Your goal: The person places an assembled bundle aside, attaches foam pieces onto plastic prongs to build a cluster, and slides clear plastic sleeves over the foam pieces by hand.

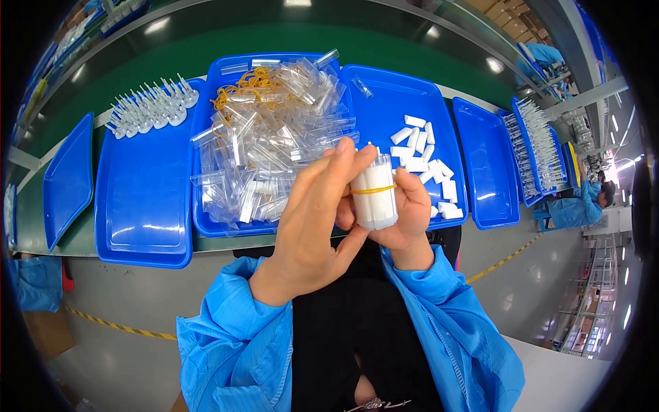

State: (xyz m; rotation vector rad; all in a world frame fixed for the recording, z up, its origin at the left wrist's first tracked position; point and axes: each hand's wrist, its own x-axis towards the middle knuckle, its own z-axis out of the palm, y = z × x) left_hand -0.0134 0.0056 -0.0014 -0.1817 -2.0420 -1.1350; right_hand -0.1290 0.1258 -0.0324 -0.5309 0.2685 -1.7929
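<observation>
Banded bundle in hand, loose parts remaining

Left hand (pixel 312 213) and right hand (pixel 406 206) together grasp a white bundle (pixel 375 209) above the trays' near edges — its yellow band (pixel 374 191) already on. Apparently left: clear sleeves (pixel 264 147) filling the middle tray (pixel 214 77), white blocks (pixel 416 164) toward the right tray's (pixel 384 110) right edge.

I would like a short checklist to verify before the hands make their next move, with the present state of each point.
1. Bundle steadied by left hand and right hand: ok, both touch it.
2. Yellow band around the bundle: ok.
3. Band tight enough: cannot tell.
4. Loose white pieces within reach: ok, several lie in the blue tray just beyond the right hand.
5. Clear plastic pieces in order: not ok, a jumbled heap.
</observation>
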